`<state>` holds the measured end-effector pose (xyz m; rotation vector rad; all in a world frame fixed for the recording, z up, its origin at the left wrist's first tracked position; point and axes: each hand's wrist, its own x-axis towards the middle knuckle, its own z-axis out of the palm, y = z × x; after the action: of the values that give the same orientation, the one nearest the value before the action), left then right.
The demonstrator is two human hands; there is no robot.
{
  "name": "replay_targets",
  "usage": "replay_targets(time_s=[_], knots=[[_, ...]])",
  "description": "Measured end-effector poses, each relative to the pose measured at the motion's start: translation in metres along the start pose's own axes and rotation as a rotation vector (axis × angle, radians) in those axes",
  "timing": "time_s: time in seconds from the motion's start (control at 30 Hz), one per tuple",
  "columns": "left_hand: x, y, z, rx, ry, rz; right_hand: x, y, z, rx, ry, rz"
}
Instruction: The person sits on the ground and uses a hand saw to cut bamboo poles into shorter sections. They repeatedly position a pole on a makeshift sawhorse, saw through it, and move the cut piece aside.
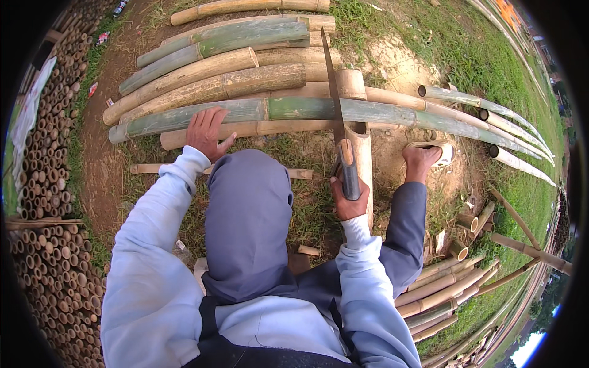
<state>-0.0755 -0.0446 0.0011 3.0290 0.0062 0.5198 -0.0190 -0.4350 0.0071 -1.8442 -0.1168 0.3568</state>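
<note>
A long green bamboo pole (300, 108) lies crosswise in front of me. My left hand (207, 132) presses on its left part from above, fingers spread and thumb apart. In my right hand (352, 200) is the handle of a handsaw (335, 101), the fingers wrapped round it. The saw's long blade points away from me and crosses the green pole right of its node. How deep the teeth sit in the bamboo, I cannot tell. A short upright-looking bamboo support (362, 159) runs beneath the pole near the saw, with a paler bamboo pole (288, 127) on the near side.
Several cut bamboo lengths (215, 58) lie beyond the green pole. My sandalled foot (429, 154) rests on the ground at right. Tall stacks of bamboo (52, 264) stand at far left. More poles (442, 288) lie at lower right, by a bamboo frame (527, 251).
</note>
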Motion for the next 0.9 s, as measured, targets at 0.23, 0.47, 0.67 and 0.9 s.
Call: replay_targets(time_s=[0.23, 0.47, 0.67, 0.9], knots=[[0.058, -0.031, 0.001, 0.033, -0.366, -0.099, 0.002, -0.027, 0.004, 0.017, 0.028, 0.003], [0.077, -0.029, 0.007, 0.08, -0.682, -0.224, -0.015, -0.032, 0.004, -0.045, 0.079, 0.031], [0.069, -0.032, 0.011, 0.062, -0.641, -0.216, -0.175, -0.057, -0.049, -0.209, 0.059, 0.138], [0.077, -0.037, 0.017, 0.058, -0.579, -0.234, -0.028, -0.026, -0.012, -0.086, 0.07, -0.016]])
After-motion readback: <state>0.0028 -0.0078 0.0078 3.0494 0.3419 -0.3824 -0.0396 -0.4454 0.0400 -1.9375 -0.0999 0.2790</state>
